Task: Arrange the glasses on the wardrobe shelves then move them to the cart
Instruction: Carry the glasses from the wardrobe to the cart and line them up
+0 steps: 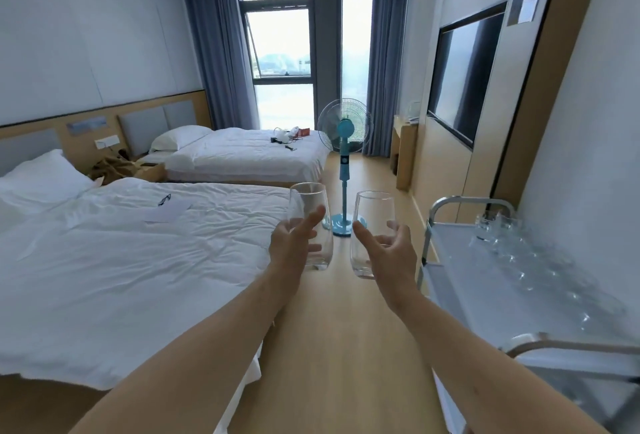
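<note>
My left hand (pixel 294 239) grips a clear stemless glass (pixel 308 203), held upright over the wooden floor beside the near bed. My right hand (pixel 389 250) grips a second clear glass (pixel 374 208) of the same shape, a short gap to the right of the first. Both arms reach forward at about the same height. The cart (pixel 460 262), with a white top and metal rails, stands at the right against the wall. Several clear glasses (pixel 526 260) stand in a row on its top shelf. No wardrobe is in view.
Two white beds (pixel 121 260) fill the left side. A blue standing fan (pixel 344 163) stands on the floor straight ahead, past the glasses. A wall television (pixel 464 73) and a wooden desk (pixel 403 153) line the right wall. A wooden-floor aisle (pixel 346 347) runs between bed and cart.
</note>
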Motion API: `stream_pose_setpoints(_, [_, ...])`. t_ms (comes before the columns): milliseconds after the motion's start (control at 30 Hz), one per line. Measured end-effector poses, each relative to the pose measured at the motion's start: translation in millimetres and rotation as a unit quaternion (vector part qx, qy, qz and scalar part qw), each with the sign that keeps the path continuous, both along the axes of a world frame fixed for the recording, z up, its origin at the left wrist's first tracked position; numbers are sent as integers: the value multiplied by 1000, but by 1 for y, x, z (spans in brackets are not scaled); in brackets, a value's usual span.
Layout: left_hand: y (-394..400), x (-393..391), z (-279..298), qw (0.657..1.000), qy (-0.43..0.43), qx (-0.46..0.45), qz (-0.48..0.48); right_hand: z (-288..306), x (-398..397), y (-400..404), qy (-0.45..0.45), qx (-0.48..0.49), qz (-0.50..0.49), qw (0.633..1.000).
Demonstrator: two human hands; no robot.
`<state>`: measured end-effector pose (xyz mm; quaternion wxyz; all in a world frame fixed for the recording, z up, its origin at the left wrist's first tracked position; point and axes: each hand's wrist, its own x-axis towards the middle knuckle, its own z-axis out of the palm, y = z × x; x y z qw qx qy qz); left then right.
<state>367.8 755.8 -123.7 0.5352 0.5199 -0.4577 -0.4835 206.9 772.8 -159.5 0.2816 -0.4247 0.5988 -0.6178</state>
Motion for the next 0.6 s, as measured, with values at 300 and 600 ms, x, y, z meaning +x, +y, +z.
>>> stream_pose_setpoints(300, [-124,4,-11,995,-5,15,-96,-10,5,-95,-17,8,-81,997])
stream_pose_setpoints(600, [-237,12,-24,986,-16,37,-162,-19,23,-176,-35,21,-122,992])
